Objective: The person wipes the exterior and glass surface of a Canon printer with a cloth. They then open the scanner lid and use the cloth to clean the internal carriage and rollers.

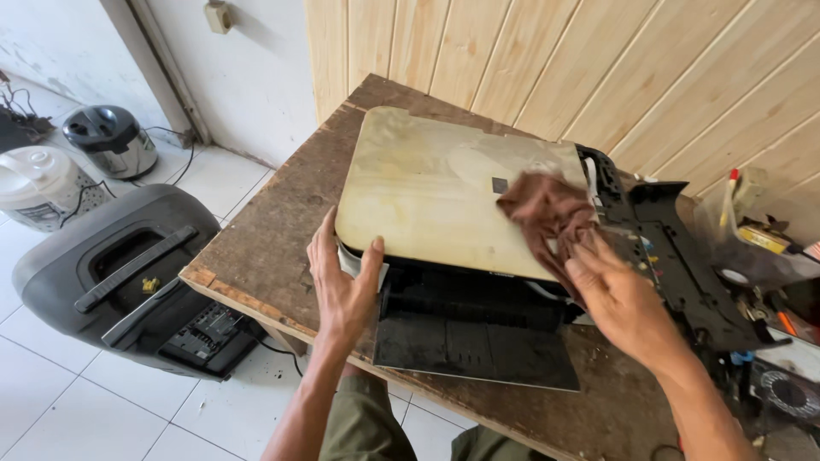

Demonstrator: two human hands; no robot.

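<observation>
A printer with a yellowed cream lid [427,188] and black body lies on a worn wooden table [256,256]; its black front tray [478,346] hangs open toward me. My left hand [342,286] rests flat against the printer's near-left corner, thumb on the lid's edge. My right hand [619,299] presses a crumpled brown cloth [547,213] onto the lid's right side. A black panel [675,256] of the printer stands open on the right.
A large black speaker [120,273] lies on the white tiled floor at the left, with two rice cookers [111,141] behind it. Tools and small parts [760,248] clutter the table's right end. A wood-panelled wall [598,68] stands behind.
</observation>
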